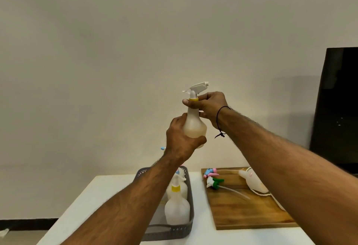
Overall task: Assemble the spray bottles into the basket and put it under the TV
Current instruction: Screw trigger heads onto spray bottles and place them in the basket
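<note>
The left hand (182,140) grips the belly of a spray bottle (194,122) raised above the counter (93,206); its grip wraps the base. The right hand (208,105) pinches the yellow collar (194,99). Below sits the grey basket (190,223) with bottles; rightward, a wooden board (242,211) carries loose spray heads (213,179). No writing is readable.

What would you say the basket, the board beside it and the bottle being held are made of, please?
Basket: likely moulded plastic, matte grey, with rows of small punched holes along the rim.
Board: apparently wood, brown with visible grain and a slight sheen; solid or veneer cannot be told.
Bottle: probably translucent, milky plastic, with an opaque white trigger head and yellow collar.
</note>
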